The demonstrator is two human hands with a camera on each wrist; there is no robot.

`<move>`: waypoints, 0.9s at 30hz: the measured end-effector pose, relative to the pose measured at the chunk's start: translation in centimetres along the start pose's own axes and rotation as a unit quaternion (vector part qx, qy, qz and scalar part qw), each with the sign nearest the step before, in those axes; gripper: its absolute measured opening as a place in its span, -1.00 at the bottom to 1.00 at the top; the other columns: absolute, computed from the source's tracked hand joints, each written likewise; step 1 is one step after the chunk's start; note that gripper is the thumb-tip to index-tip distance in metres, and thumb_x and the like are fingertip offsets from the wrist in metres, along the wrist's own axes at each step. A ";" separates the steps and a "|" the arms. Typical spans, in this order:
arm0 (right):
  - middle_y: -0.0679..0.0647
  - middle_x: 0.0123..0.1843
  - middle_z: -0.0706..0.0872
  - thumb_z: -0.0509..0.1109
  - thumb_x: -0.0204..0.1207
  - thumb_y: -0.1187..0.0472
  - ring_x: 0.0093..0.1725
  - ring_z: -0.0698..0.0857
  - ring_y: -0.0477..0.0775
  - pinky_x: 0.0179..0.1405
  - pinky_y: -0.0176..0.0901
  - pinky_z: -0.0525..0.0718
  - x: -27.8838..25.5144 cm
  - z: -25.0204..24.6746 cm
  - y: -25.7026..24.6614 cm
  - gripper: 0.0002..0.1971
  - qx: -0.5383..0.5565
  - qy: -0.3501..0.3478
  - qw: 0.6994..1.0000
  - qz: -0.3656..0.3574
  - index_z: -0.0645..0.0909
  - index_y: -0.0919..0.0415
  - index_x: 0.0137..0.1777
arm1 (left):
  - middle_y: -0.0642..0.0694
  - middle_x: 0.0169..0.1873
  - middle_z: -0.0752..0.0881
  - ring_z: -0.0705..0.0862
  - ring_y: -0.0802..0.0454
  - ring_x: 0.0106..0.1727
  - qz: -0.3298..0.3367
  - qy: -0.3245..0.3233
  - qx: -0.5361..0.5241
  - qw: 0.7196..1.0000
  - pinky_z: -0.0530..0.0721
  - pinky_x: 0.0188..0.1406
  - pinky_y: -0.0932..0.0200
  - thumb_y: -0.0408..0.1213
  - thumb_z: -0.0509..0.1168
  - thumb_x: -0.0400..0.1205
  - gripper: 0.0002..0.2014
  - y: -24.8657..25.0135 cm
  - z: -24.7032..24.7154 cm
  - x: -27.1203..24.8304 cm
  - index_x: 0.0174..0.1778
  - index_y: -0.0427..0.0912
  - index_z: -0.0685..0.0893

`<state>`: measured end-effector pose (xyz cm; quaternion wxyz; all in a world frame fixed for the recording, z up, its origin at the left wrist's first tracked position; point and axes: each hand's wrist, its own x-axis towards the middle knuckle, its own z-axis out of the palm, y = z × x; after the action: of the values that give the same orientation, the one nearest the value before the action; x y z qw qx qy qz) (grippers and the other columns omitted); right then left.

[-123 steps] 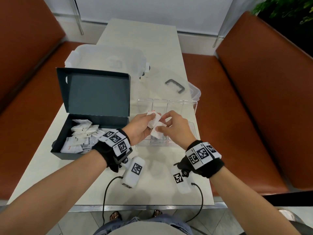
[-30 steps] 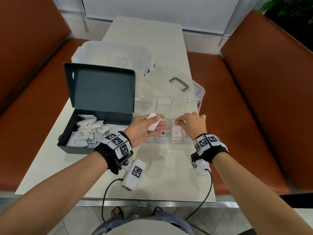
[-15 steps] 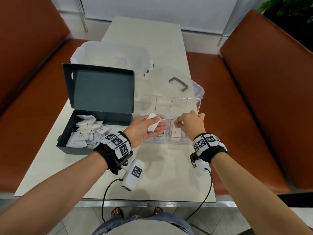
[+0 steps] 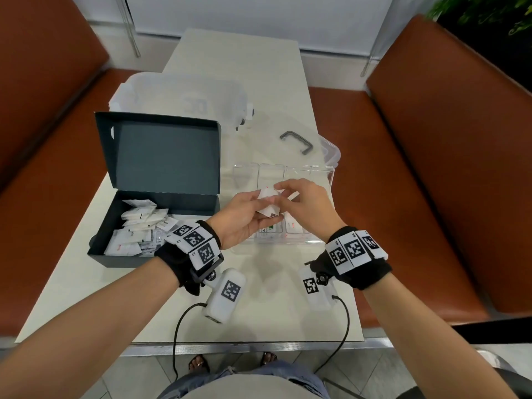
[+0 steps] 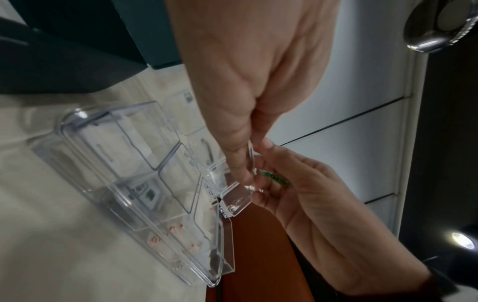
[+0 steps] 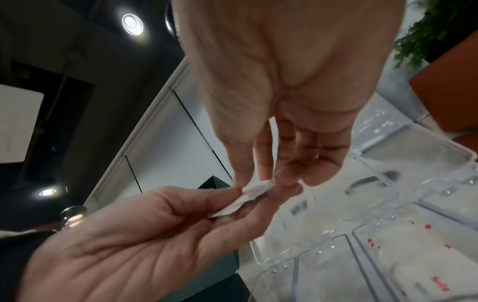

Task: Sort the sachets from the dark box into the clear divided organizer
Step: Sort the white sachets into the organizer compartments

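My left hand [image 4: 259, 210] holds a small stack of white sachets [image 4: 269, 204] just above the near-left part of the clear divided organizer [image 4: 326, 175]. My right hand [image 4: 280, 189] pinches the top edge of one sachet [image 6: 256, 191] in that stack between thumb and fingers. The left wrist view shows the left fingers [image 5: 239, 161] and the right hand [image 5: 310, 194] meeting over the organizer [image 5: 124, 163]. Some near compartments hold sachets with red or green print [image 4: 290, 226]. The dark box [image 4: 161, 156] stands open at the left, with several white sachets [image 4: 138, 228] inside.
A large clear tub [image 4: 178, 96] stands behind the dark box. A clear lid with a grey handle [image 4: 296, 142] lies behind the organizer. Brown bench seats [image 4: 431, 168] flank the narrow pale table [image 4: 259, 312]. Camera cables trail near its front edge.
My right hand has left the organizer's right compartments, come back left to my left hand and taken hold of a sachet there. The left hand has risen slightly.
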<state>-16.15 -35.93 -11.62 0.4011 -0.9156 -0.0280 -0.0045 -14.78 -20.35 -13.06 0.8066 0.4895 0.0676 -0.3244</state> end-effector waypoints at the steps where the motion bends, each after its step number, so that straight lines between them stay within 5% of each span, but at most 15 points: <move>1: 0.06 -0.05 0.75 0.44 0.54 0.11 -0.15 0.75 0.01 -0.05 -0.23 0.69 0.0 0.1 0.0 -0.74 0.005 0.005 1.000 0.012 0.69 0.15 0.19 | -0.24 0.04 0.78 0.76 -0.10 0.07 0.009 -0.003 0.008 1.000 0.79 -0.05 0.16 -0.43 0.13 0.75 -0.71 -0.1 0.1 0.0 0.35 -0.47 0.53; 3: 0.12 -0.06 0.75 0.47 0.52 0.20 -0.17 0.77 0.08 -0.12 -0.11 0.75 0.0 0.1 0.2 -0.81 0.050 0.023 0.998 0.039 0.71 0.20 0.10 | -0.25 0.07 0.74 0.74 -0.09 0.09 0.019 -0.007 0.015 1.000 0.78 0.03 0.13 -0.41 0.11 0.76 -0.70 -0.2 0.2 -0.1 0.39 -0.43 0.51; 7: 0.13 -0.27 0.75 0.52 0.45 0.33 -0.38 0.77 0.01 -0.36 -0.19 0.75 -0.2 -0.1 0.4 -0.92 0.151 0.021 0.986 0.074 0.69 0.30 -0.10 | -0.34 0.17 0.68 0.69 -0.23 0.25 0.002 -0.031 0.040 0.999 0.74 0.14 0.04 -0.37 0.10 0.77 -0.70 -0.3 0.4 -0.4 0.37 -0.41 0.53; 12: 0.16 -0.36 0.76 0.53 0.44 0.32 -0.40 0.72 -0.03 -0.26 -0.20 0.79 0.1 -0.6 0.4 -0.94 0.136 0.040 0.988 0.066 0.74 0.28 -0.11 | -0.27 0.05 0.71 0.74 -0.15 0.14 -0.002 -0.062 0.063 0.996 0.78 0.05 0.09 -0.51 0.05 0.76 -0.75 -0.6 1.2 -0.3 0.15 -0.33 0.64; 21: -0.03 -0.29 0.75 0.51 0.48 0.26 -0.41 0.72 -0.21 -0.37 -0.46 0.63 0.8 -2.0 0.3 -0.94 0.072 -0.024 0.996 0.037 0.75 0.23 -0.09 | -0.16 0.18 0.73 0.74 0.03 0.17 0.039 -0.076 0.190 0.978 0.69 -0.03 0.33 -0.46 0.23 0.70 -0.73 -0.7 1.3 0.1 0.31 -0.25 0.59; 27: 0.12 -0.32 0.79 0.48 0.51 0.23 -0.35 0.73 -0.12 -0.27 -0.31 0.72 1.6 -3.1 0.3 -0.93 0.039 -0.032 0.999 0.001 0.74 0.21 -0.07 | -0.24 0.04 0.76 0.80 0.08 -0.03 0.043 -0.028 0.153 0.987 0.73 -0.10 0.32 -0.35 0.14 0.77 -0.74 -0.6 0.6 0.5 0.29 -0.38 0.60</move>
<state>-14.45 -38.36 -9.72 0.4353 -0.8990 -0.0400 0.0258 -14.90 -21.27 -13.44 0.7371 0.6002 -0.0268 -0.3093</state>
